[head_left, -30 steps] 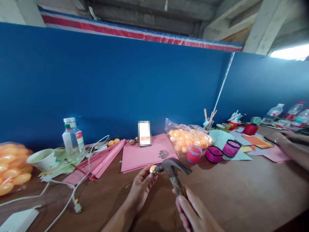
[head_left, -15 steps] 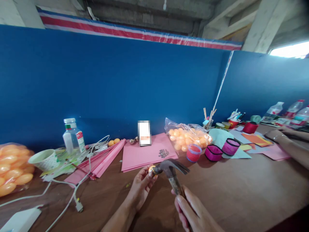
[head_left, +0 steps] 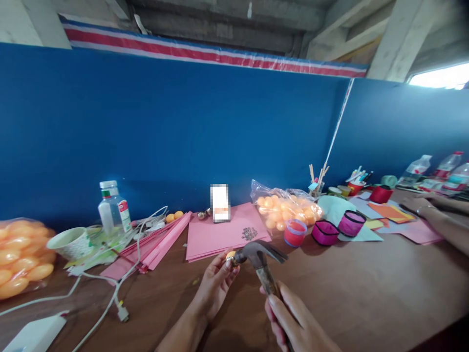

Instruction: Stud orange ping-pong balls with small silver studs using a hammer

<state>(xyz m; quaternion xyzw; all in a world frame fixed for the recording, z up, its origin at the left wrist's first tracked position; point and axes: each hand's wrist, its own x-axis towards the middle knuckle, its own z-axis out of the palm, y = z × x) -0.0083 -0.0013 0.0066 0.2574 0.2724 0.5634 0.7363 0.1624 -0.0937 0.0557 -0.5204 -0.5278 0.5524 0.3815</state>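
Note:
My left hand [head_left: 216, 281] pinches a small orange ball [head_left: 230, 255] between thumb and fingertips, over the table. Something shiny and metallic shows at the ball's near side; I cannot make out its kind. My right hand [head_left: 287, 313] is wrapped round the worn handle of a claw hammer [head_left: 266, 274]. The hammer's striking face points left and is right at the ball; whether they touch I cannot tell. Its claw points to the right. Just beyond the hands lies a stack of pink paper [head_left: 212, 242], bearing a small pile of metal bits [head_left: 249, 233].
A bag of orange balls [head_left: 286, 210] and a red-filled cup [head_left: 295, 232] stand beyond the hammer, with magenta rings [head_left: 325, 232] to the right. White cables [head_left: 116, 288], a paper cup [head_left: 69, 242] and a bottle [head_left: 113, 208] are at left. Another person's arms [head_left: 439, 212] rest at far right.
The view has turned slightly, so the table things sit a little further right. Both hands, the ball and the hammer hold nearly the same pose.

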